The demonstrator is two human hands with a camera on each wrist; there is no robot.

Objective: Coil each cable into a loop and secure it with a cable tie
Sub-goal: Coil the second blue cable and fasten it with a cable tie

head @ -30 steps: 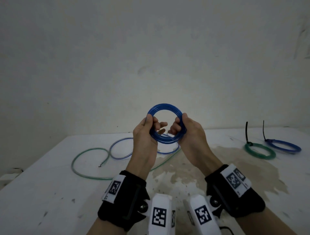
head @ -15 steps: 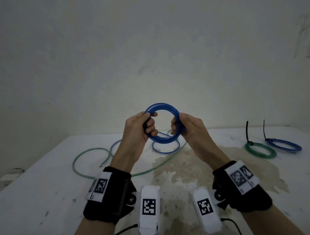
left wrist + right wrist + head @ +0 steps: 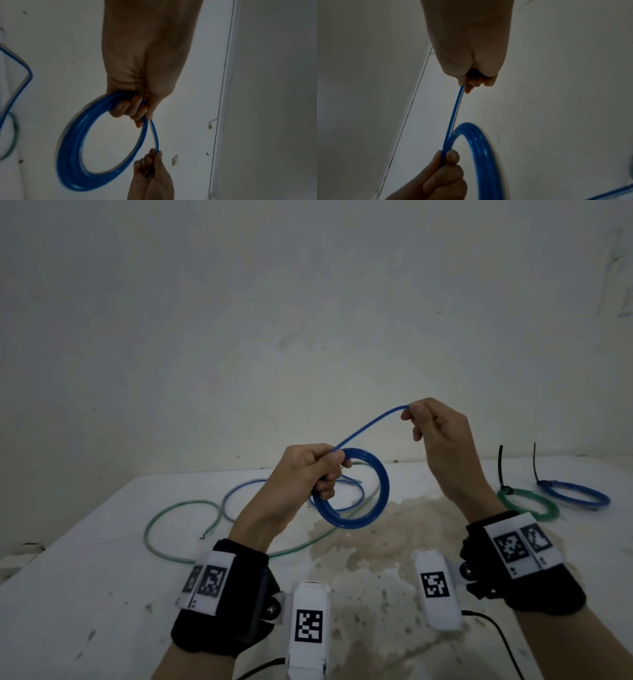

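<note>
Gripping the blue coil at its upper left side, the left hand has its fingers curled round the bundled turns and holds the loop up above the white table, tilted toward the head camera. One free strand of the same blue cable leaves the coil at the left thumb and rises to the right hand, which is raised higher and to the right and pinches the strand between thumb and fingertips, the other fingers curled in beside them. From the left wrist view the coil shows several turns lying side by side, a little blurred, with the strand running from the left fingers to the right hand. On the table behind the hands lie a loose green cable and a loose blue cable, uncoiled and overlapping. At the far right of the table rest a green coil and another blue coil, just beside each other, each bound with a black cable tie whose tail stands upright.
</note>
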